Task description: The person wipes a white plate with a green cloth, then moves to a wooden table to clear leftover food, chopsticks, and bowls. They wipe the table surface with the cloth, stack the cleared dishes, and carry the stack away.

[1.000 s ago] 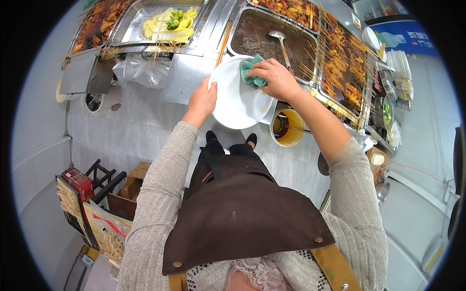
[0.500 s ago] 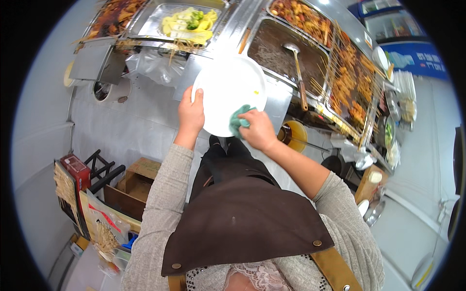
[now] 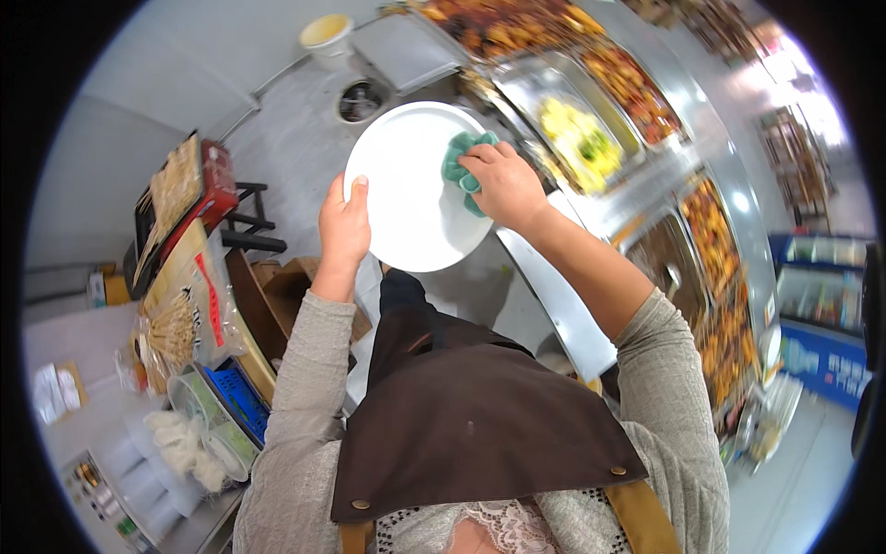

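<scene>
A round white plate (image 3: pixel 411 203) is held out in front of me, over the floor. My left hand (image 3: pixel 344 226) grips its left rim, thumb on the upper face and fingers beneath, out of sight. A green cloth (image 3: pixel 459 164) lies bunched against the plate's right side. Over it, my right hand (image 3: pixel 506 185) is closed, with the fingers pressing the cloth to the plate's surface near the rim. The upper face of the plate looks plain white.
To the right runs a counter with metal trays of food; one tray holds yellow and green pieces (image 3: pixel 581 143). A white bucket (image 3: pixel 327 37) stands at the far left. Nearer on the left are a cardboard box (image 3: pixel 277 286), bundled skewers (image 3: pixel 171 328) and a blue basket (image 3: pixel 238 403).
My body has turned left, so the food counter now sits further right. The cloth has moved from the plate's lower right edge to its upper right. A yellow speck on the plate no longer shows.
</scene>
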